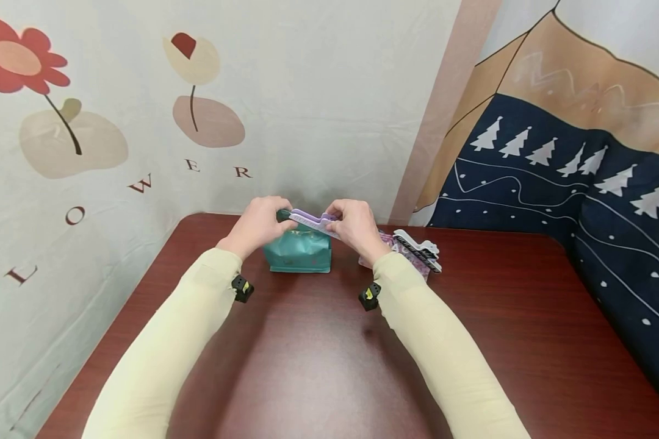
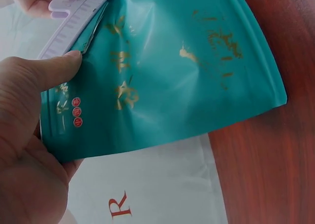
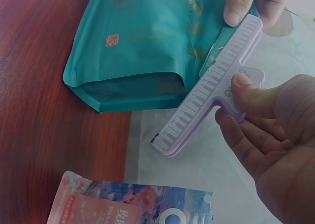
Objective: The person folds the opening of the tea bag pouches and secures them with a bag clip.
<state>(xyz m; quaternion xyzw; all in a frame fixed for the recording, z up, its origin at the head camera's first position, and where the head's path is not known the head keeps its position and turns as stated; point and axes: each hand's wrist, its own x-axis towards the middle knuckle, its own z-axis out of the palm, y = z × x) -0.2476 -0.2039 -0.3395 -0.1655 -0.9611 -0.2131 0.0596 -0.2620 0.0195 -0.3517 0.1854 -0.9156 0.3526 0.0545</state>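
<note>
A teal pouch (image 1: 299, 253) with gold lettering stands on the table near the wall. At its top left corner my left hand (image 1: 260, 222) pinches the pouch; in the left wrist view the thumb (image 2: 61, 70) lies on the pouch's front. My right hand (image 1: 357, 225) grips a lilac sealing clip (image 3: 211, 88) with piano-key markings by its tabs, thumb on one side and fingers on the other. The clip's long bar lies along the pouch's top edge, one end close to the left thumb and the other reaching past the pouch's side.
Right of the teal pouch, partly behind my right wrist, lies a pink patterned pouch (image 3: 98, 204). White clips (image 1: 420, 250) with black stripes lie against it. The reddish-brown table (image 1: 318, 366) meets a printed cloth wall (image 1: 318, 122) at the back.
</note>
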